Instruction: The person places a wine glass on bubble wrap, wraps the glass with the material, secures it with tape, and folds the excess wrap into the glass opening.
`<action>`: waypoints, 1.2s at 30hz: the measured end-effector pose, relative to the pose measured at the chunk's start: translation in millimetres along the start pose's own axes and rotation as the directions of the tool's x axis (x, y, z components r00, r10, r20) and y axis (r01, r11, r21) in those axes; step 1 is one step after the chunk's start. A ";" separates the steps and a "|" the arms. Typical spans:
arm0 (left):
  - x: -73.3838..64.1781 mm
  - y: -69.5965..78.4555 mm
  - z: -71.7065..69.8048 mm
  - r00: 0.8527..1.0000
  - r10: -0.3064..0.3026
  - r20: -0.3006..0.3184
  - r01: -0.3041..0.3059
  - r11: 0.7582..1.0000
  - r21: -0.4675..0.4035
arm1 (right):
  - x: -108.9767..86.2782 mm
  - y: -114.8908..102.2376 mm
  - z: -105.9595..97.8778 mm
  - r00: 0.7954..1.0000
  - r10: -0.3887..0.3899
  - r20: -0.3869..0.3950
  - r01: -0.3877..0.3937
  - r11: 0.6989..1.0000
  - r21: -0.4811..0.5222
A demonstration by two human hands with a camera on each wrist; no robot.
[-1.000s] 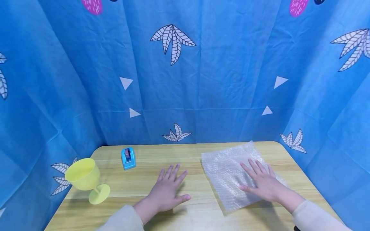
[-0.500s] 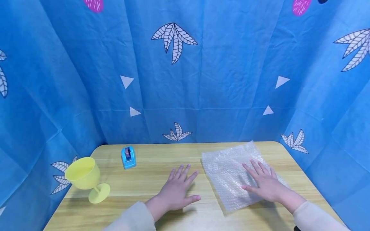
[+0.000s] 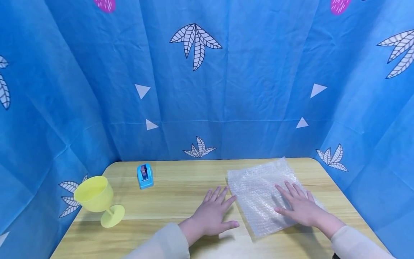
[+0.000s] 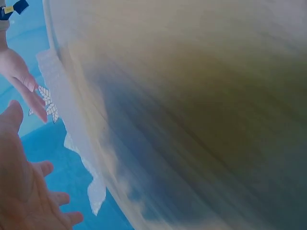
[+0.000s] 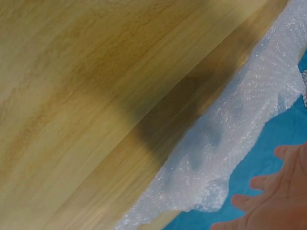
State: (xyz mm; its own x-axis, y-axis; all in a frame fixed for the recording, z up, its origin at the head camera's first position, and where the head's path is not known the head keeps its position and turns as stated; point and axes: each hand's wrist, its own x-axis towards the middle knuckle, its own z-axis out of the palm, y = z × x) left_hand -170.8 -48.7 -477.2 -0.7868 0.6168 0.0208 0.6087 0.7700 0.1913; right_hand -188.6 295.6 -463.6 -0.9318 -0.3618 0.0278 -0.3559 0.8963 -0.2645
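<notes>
A sheet of clear bubble wrap [image 3: 255,194] lies flat on the right part of the table. Over its right side hovers my right hand [image 3: 299,208], fingers spread, palm down. The right wrist view shows a gap between those fingers and the bubble wrap [image 5: 240,115]. My left hand [image 3: 213,216], also spread and palm down, is above the table just left of the sheet, its fingertips near the sheet's left edge. In the left wrist view, the left hand [image 4: 26,187] holds nothing. Neither hand touches anything that I can see.
A yellow goblet [image 3: 93,196] stands at the table's left side. Behind it, to the right, is a blue tape dispenser [image 3: 145,176] with a roll of tape. Blue patterned curtains [image 3: 207,93] enclose the wooden table [image 3: 181,172] at the back and sides.
My left hand has moved right across the table toward the bubble wrap. The right hand has stayed almost in place above the sheet. The view has shifted slightly.
</notes>
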 end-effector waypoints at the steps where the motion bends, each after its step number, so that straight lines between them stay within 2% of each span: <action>1: 1.7 1.0 1.2 1.000 -0.001 0.005 0.001 1.000 0.004 | 0.1 0.3 -0.1 1.000 0.001 0.000 -0.001 1.000 -0.003; 7: 11.6 8.3 7.7 1.000 0.003 0.024 -0.004 1.000 0.021 | -1.8 5.7 1.8 1.000 0.013 0.004 -0.013 1.000 -0.008; 15: 17.6 19.4 8.4 0.997 0.032 0.064 -0.035 0.998 0.049 | -2.9 17.6 7.9 1.000 0.006 -0.018 -0.006 1.000 0.013; 26: 20.0 24.2 16.0 0.993 0.038 0.110 -0.043 0.998 0.042 | -2.0 22.3 13.3 0.998 0.046 0.052 -0.046 0.999 -0.010; 33: 22.1 26.7 18.4 0.990 0.036 0.133 -0.043 0.998 0.050 | -2.9 43.2 27.3 0.997 0.039 0.072 -0.040 0.999 0.006; 36: 23.5 27.5 19.1 0.989 0.033 0.142 -0.042 0.997 0.057 | -4.5 46.3 26.9 0.996 0.034 0.082 -0.036 0.999 0.026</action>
State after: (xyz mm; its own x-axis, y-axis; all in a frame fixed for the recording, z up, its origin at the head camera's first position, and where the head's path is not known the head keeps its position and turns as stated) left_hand -170.7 -9.9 -490.2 -0.7439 0.6589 -0.1121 0.6457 0.7518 0.1337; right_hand -198.9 331.8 -501.8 -0.9344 -0.3511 -0.0606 -0.3201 0.9018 -0.2905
